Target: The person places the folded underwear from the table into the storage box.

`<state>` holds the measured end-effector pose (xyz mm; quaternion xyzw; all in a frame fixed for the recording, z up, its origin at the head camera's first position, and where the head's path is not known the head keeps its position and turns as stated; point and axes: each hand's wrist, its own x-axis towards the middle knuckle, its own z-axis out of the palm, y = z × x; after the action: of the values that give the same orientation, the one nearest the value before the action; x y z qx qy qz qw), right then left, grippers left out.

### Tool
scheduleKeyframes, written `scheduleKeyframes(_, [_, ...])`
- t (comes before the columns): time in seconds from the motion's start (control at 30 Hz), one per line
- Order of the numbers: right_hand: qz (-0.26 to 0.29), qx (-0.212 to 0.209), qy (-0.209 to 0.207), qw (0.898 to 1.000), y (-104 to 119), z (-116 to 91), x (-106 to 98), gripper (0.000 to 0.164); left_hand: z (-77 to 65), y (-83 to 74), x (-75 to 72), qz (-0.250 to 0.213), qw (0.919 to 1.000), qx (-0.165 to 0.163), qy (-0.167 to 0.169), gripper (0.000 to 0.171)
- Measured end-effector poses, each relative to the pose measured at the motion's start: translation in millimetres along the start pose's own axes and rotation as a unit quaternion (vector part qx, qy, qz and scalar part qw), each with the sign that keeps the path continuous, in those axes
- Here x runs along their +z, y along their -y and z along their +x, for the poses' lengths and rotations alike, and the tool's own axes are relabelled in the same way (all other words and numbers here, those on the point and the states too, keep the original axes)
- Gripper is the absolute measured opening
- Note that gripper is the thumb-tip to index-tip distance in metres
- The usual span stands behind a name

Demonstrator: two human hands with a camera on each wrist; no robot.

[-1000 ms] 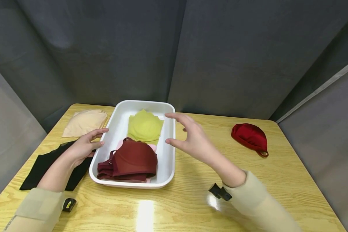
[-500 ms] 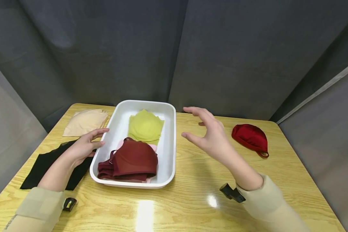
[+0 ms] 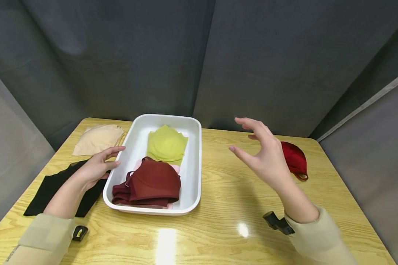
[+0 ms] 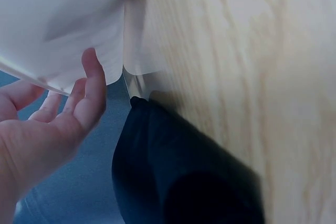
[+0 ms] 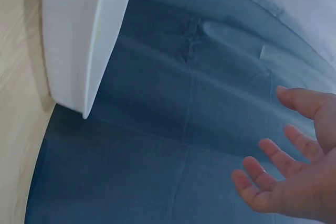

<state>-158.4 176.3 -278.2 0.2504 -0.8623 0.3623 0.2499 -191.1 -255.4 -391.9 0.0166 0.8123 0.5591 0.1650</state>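
My left hand (image 3: 94, 169) rests at the left rim of a white plastic tub (image 3: 200, 165), its fingers loosely bent; in the left wrist view the little finger lies along the outer wall. Inside the tub, a folded maroon bra (image 3: 154, 182) lies at the near end and a yellow-green bra (image 3: 166, 143) at the far end. Something pink (image 3: 175, 168) shows partly beneath them. My right hand (image 3: 268, 156) is raised over the table right of the tub, thumb and fingers apart, holding nothing. It partly hides a red satin bra (image 3: 294, 158) with a small loop.
A beige bra (image 3: 97, 140) lies at the table's back left. Nearer, a black garment (image 3: 43, 195) lies partly under my left forearm. Grey curtains (image 3: 146, 66) stand behind the wooden table (image 3: 219, 228) and at both sides.
My right hand has moved right, away from the tub's right rim, and now overlaps the red satin bra in view. The left hand and the tub have stayed in place.
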Motion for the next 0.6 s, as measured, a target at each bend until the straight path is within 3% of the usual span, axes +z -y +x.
scheduleKeyframes(0.2, [0.000, -0.024, -0.043, 0.999, -12.5, -6.2, -3.4, 0.062, -0.1, 0.8, 0.2, 0.003, 1.0000, -0.001, -0.001, 0.055])
scheduleKeyframes(0.6, [-0.069, 0.010, -0.104, 0.992, -39.6, -18.1, -17.7, 0.062, 0.7, 1.7, 0.2, 0.001, 1.0000, -0.002, -0.001, 0.055])
